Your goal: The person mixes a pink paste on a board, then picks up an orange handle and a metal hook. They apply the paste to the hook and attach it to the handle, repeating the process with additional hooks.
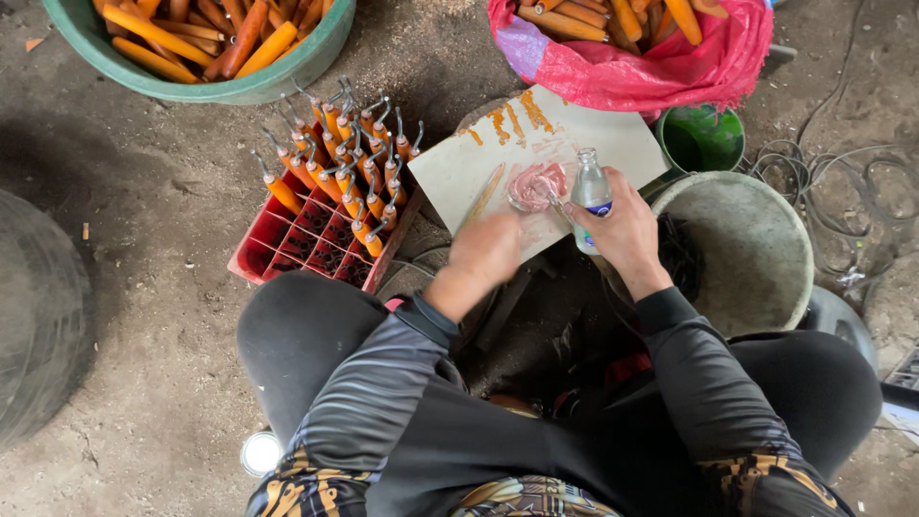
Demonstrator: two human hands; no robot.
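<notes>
At centre frame, the right hand [622,235] is closed around a small clear bottle [591,188] beside a pink blob [536,185] on the white board [613,134]. The blurred left hand [485,254] seems closed — on what, I cannot tell. Mixing looks underway — steady bottle control matters next.

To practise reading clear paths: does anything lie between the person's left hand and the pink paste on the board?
Nothing visible does. The left hand hovers, blurred, over the pale board, and only bare board separates it from the pink paste. The right hand holds the small bottle beside the paste, not between.
</notes>
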